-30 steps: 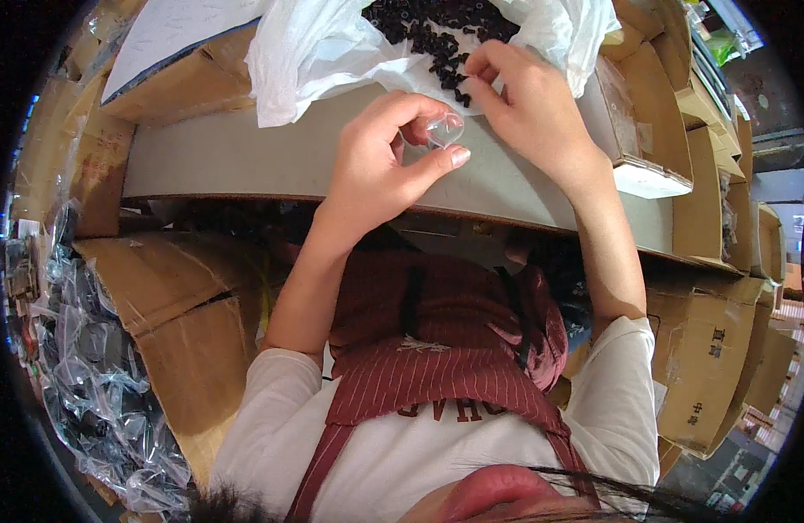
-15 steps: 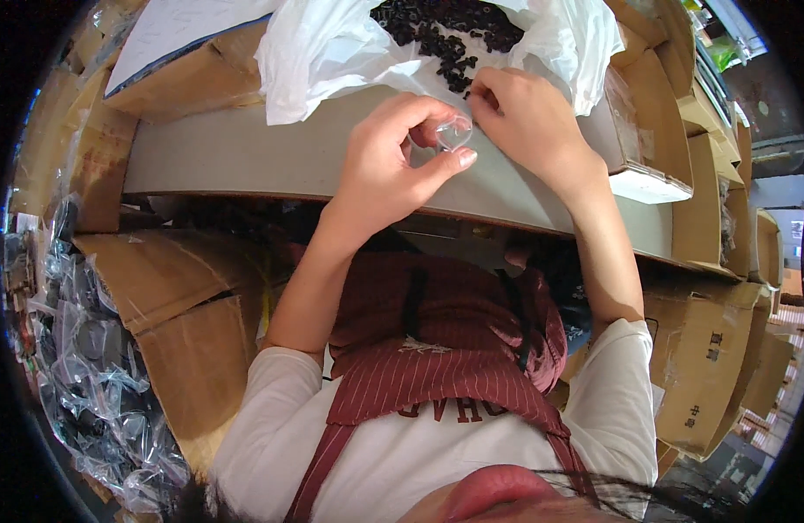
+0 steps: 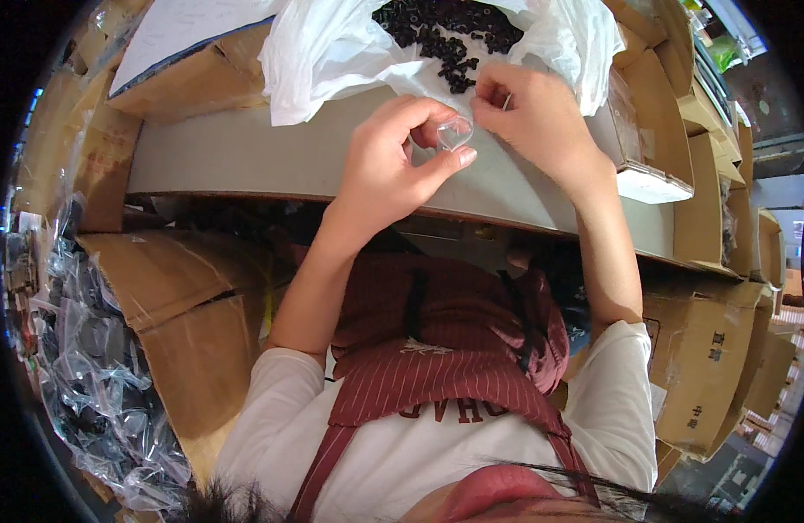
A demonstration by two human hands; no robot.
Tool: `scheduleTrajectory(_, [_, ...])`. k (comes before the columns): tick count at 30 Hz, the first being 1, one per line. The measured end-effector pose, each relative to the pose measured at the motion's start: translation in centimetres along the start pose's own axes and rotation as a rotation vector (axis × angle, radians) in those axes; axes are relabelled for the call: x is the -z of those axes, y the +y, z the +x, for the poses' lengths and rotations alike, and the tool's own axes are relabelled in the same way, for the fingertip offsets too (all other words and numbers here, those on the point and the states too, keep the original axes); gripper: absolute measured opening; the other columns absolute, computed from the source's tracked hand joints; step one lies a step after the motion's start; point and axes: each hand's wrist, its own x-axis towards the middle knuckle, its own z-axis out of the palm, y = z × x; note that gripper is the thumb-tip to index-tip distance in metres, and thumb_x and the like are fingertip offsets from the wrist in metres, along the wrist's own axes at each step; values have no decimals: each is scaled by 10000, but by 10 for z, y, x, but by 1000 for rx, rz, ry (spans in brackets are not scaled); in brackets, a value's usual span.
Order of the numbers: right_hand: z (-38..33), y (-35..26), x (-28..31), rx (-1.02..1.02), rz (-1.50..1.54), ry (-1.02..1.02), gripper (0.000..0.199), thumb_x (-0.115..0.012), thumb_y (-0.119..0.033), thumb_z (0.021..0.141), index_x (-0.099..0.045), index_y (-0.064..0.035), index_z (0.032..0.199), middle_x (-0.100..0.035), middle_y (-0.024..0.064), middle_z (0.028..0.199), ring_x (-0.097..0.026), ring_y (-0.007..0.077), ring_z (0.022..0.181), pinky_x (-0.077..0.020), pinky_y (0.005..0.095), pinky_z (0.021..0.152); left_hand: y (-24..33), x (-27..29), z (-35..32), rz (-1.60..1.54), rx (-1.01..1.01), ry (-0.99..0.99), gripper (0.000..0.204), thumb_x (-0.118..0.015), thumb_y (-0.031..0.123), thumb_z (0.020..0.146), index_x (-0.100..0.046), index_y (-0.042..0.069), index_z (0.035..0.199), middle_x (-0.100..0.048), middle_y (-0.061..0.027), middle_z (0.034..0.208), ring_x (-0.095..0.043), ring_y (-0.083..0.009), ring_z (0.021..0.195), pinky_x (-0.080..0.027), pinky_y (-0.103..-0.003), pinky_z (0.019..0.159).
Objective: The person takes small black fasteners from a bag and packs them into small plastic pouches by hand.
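Observation:
My left hand (image 3: 398,152) grips a small clear plastic bag (image 3: 455,132) between thumb and fingers, its mouth spread into a round opening. Just right of the bag, my right hand (image 3: 537,113) has its fingers curled and pressed together; whatever they hold, if anything, is hidden. Beyond both hands lies a white plastic bag (image 3: 310,65), spread wide on the table. Many small black parts, screw-like in shape, form a pile (image 3: 454,65) on it, with a tail of loose ones reaching toward my right hand.
The grey table (image 3: 245,157) ends in a front edge close to my apron. A cardboard box (image 3: 193,83) with paper on top stands left, and an open cardboard box (image 3: 650,122) stands right. Clear bags of dark parts (image 3: 105,383) fill the lower left, beside another carton (image 3: 193,349).
My right hand has drawn slightly right and away from the loose black parts. The left hand and its small clear bag have stayed nearly in place.

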Motion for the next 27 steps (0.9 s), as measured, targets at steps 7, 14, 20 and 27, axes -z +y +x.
scheduleTrajectory(7, [-13, -30, 20, 223, 390, 143, 153, -804, -42, 861, -731, -52, 994, -696, 21, 917, -584, 91, 652, -460, 234, 564, -5, -2, 1, -30, -23, 6, 308, -873, 132, 798, -713, 21, 1037, -651, -22, 850, -574, -125, 746, -492, -284, 687])
scheduleTrajectory(14, [-10, -24, 20, 72, 261, 225, 166, -780, -100, 875, -748, -60, 1033, -713, 82, 861, -646, 160, 681, -516, 278, 599, -2, -2, 1, -20, 9, 16, 286, -873, 135, 795, -721, 36, 1016, -640, -20, 825, -566, -123, 741, -483, -277, 675])
scheduleTrajectory(20, [14, 4, -3, -23, -202, -1, 313, -710, -330, 919, -723, -18, 938, -730, 188, 928, -728, 372, 880, -573, 511, 762, 4, -1, 2, -5, 22, -4, 254, -860, 123, 800, -719, 30, 989, -640, -25, 827, -560, -128, 738, -484, -279, 677])
scheduleTrajectory(27, [23, 2, -26, -81, -328, -17, 323, -712, -319, 930, -683, -2, 987, -690, 173, 974, -682, 402, 896, -548, 478, 785, -9, -3, 0, -4, -48, 15, 251, -846, 115, 830, -729, 52, 1042, -673, 36, 908, -447, -20, 686, -320, -202, 547])
